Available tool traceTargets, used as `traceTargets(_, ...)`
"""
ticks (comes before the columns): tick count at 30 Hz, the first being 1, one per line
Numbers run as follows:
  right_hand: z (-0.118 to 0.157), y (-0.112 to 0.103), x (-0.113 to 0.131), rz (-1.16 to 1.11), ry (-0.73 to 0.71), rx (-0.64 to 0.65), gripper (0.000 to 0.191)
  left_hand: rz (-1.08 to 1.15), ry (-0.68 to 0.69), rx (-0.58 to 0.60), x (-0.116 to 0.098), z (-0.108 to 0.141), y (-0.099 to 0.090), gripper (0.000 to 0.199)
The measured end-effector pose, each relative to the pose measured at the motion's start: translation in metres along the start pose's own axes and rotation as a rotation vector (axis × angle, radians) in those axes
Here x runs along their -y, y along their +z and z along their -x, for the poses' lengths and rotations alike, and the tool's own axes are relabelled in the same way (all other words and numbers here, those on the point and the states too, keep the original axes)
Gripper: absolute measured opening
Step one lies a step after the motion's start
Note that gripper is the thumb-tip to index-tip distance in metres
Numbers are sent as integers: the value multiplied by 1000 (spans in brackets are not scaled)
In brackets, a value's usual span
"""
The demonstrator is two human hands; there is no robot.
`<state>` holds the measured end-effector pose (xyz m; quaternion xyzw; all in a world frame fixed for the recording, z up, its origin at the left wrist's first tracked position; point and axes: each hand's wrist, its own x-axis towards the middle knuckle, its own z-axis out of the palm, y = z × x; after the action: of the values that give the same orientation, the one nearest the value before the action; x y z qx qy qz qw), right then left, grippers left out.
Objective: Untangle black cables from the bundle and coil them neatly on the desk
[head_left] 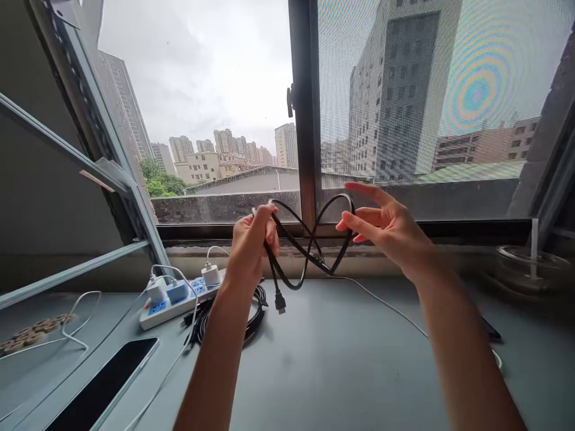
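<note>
1 black cable [318, 261] hangs looped above the table [341, 359], left hand [255, 236] with fingers clenched on it, right hand [389, 226] with fingers spread at its right loop; 1 coil [256, 326] lies left, near 1 power strip [175, 310].

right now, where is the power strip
In the head view, the power strip lies left of the left hand, beyond the phone and beside the coiled black cable.
</note>
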<state>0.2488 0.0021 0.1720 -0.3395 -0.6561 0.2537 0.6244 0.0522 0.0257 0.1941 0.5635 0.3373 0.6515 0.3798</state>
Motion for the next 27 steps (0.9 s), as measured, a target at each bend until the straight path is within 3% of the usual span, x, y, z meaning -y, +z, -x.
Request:
traceTargets(3,-6,-8,-5,-48,4,-193,48,83,46,-52,-4,-2,-5,19)
traceTargets(7,-10,-8,-9,-69,-49,-253,37,124,88,-3,-5,3,1,26)
traceTargets(10,-8,-1,-7,-40,-115,-213,26,134,65,132,-3,11,10,33)
traceTargets(13,-4,6,-5,23,-138,-67,30,143,2,259,0,18,20,35)
traceTargets(16,-1,9,-5,124,-178,72,35,151,-25,299,4,19,24,31)
traceTargets(19,-3,6,-9,267,-219,33,33,95,5,309,6,17,22,36)
traceTargets(22,-7,0,-15,346,-250,-139,26,59,38,273,5,15,18,42)
traceTargets(27,-13,-11,-22,213,-167,-270,31,196,115,-13,1,8,8,38)
